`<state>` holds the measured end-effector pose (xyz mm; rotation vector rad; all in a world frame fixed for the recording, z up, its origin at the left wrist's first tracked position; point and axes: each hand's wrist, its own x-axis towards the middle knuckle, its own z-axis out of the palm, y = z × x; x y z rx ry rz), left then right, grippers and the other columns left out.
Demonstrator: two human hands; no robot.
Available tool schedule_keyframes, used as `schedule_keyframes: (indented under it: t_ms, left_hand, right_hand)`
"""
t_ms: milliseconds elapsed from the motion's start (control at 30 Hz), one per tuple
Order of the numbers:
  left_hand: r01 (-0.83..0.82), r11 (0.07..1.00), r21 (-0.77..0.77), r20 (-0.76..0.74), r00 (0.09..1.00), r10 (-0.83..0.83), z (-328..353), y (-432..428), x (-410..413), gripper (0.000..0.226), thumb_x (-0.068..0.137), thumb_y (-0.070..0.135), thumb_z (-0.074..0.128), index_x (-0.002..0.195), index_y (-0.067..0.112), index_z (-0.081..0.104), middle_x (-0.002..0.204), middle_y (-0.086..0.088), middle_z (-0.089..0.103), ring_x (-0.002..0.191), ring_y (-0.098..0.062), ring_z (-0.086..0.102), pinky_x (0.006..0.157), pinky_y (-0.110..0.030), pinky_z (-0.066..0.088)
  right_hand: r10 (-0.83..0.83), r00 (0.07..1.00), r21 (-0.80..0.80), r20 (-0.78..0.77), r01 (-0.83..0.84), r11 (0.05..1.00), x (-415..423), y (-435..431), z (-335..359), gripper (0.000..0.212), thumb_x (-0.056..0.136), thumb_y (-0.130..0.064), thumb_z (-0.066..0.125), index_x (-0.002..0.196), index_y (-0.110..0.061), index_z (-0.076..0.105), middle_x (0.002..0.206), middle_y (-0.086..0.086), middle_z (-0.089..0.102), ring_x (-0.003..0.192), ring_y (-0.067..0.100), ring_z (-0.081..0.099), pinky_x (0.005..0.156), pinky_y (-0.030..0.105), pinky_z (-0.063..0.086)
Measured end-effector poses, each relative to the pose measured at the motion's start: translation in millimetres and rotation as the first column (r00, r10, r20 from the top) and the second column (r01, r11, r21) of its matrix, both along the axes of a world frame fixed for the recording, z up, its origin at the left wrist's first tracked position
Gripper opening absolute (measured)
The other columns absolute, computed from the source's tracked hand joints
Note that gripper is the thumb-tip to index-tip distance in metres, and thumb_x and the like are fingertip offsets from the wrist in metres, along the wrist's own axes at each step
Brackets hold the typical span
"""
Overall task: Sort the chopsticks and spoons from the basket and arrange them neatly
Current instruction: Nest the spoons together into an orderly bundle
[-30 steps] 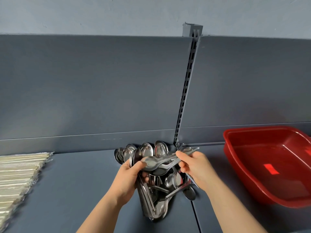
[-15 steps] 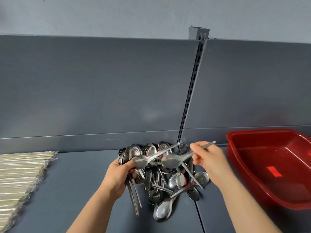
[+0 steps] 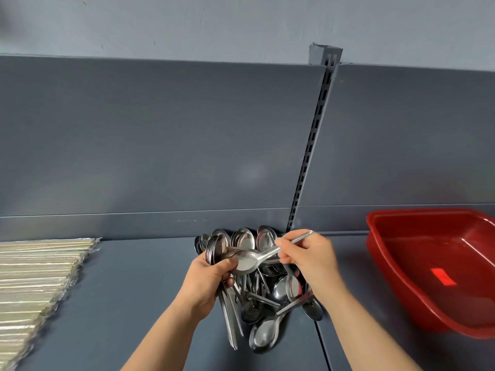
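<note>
Just above the spoon pile (image 3: 267, 298) lying on the shelf (image 3: 134, 290), the left hand (image 3: 207, 275) has its grip curled round a bunched stack of spoons (image 3: 216, 249). The right hand (image 3: 310, 257) pinches a single spoon (image 3: 245, 262) by the handle, its bowl touching that stack. Wrapped chopsticks (image 3: 34, 277) lie well left of the pile, and the red basket (image 3: 385, 261) stands to its right
</note>
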<state>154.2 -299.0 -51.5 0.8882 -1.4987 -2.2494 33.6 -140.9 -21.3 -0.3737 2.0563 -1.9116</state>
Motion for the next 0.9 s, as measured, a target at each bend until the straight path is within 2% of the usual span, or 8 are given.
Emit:
schedule_keyframes:
  t_ms: [100,233,300,500,667,767,833,900]
  left_hand:
    - [-0.02,1.0,-0.021,0.015,1.0,0.021,-2,-8,4,0.012,0.086,-0.01,0.058,0.084,0.002,0.061,0.05,-0.001,0.045,0.039,-0.01,0.039,0.04,-0.022,0.041]
    - [0.006,0.999,0.033,0.008,1.0,-0.006,-1,-17,6,0.013,0.087,-0.008,0.057,0.079,0.002,0.059,0.053,-0.003,0.04,0.038,-0.01,0.035,0.038,-0.022,0.038]
    - [0.004,0.997,0.075,0.023,1.0,-0.006,0,-19,4,0.013,0.088,-0.005,0.057,0.079,0.004,0.056,0.05,-0.001,0.038,0.037,-0.01,0.034,0.037,-0.021,0.037]
    - [-0.012,0.974,0.226,-0.023,1.0,0.017,2,-19,4,0.008,0.084,0.012,0.068,0.083,0.006,0.062,0.053,-0.002,0.055,0.037,-0.011,0.04,0.037,-0.021,0.04]
    - [0.069,0.947,0.313,-0.196,0.981,-0.007,-4,-14,1,0.033,0.072,0.053,0.072,0.071,0.02,0.069,0.065,0.0,0.056,0.053,-0.013,0.049,0.05,-0.024,0.045]
    - [-0.02,0.952,0.305,-0.126,0.99,0.061,-6,-11,-1,0.048,0.071,0.063,0.066,0.081,0.016,0.067,0.069,-0.005,0.06,0.054,-0.018,0.055,0.054,-0.029,0.046]
    - [-0.079,0.947,0.312,-0.107,0.987,0.118,-6,-12,-2,0.058,0.073,0.062,0.062,0.092,0.007,0.065,0.075,-0.008,0.068,0.057,-0.022,0.063,0.054,-0.031,0.051]
    - [-0.085,0.941,0.327,-0.124,0.983,0.132,-5,-13,-4,0.062,0.081,0.06,0.055,0.099,0.001,0.064,0.084,-0.012,0.073,0.069,-0.026,0.071,0.056,-0.035,0.056]
  right_hand:
    - [-0.141,0.972,0.039,-0.19,0.15,0.988,-10,8,0,0.016,0.075,-0.011,0.079,0.086,-0.016,0.068,0.076,-0.002,0.069,0.063,0.0,0.061,0.064,0.014,0.05]
    - [0.33,0.77,0.398,-0.545,-0.109,0.911,-13,15,1,0.019,0.076,-0.021,0.081,0.094,-0.025,0.076,0.104,-0.018,0.065,0.101,-0.018,0.049,0.087,-0.002,0.029]
    - [0.482,0.698,0.514,-0.53,-0.188,0.837,-12,14,-2,0.014,0.078,-0.027,0.077,0.093,-0.027,0.078,0.097,-0.018,0.069,0.099,-0.016,0.051,0.086,0.002,0.033]
    - [0.509,0.814,0.506,-0.279,-0.326,0.799,-13,12,-11,0.018,0.085,-0.031,0.07,0.102,-0.038,0.073,0.087,-0.039,0.066,0.091,-0.014,0.062,0.078,0.004,0.043]
    - [0.399,0.899,0.362,-0.182,-0.316,0.877,5,0,-17,0.021,0.088,-0.028,0.067,0.082,-0.048,0.071,0.091,-0.03,0.071,0.093,-0.008,0.064,0.085,0.017,0.046]
    - [0.394,0.898,0.344,-0.196,-0.314,0.885,19,-8,-22,0.025,0.088,-0.031,0.063,0.082,-0.054,0.07,0.082,-0.016,0.074,0.077,0.006,0.066,0.076,0.018,0.047]
    - [0.435,0.874,0.326,-0.216,-0.355,0.876,26,-12,-26,0.022,0.088,-0.03,0.057,0.087,-0.047,0.072,0.059,-0.01,0.059,0.05,0.01,0.048,0.057,0.015,0.037]
    - [0.464,0.857,0.325,-0.223,-0.383,0.865,33,-16,-31,0.018,0.087,-0.029,0.056,0.094,-0.026,0.072,0.061,-0.01,0.05,0.052,0.004,0.039,0.054,0.024,0.035]
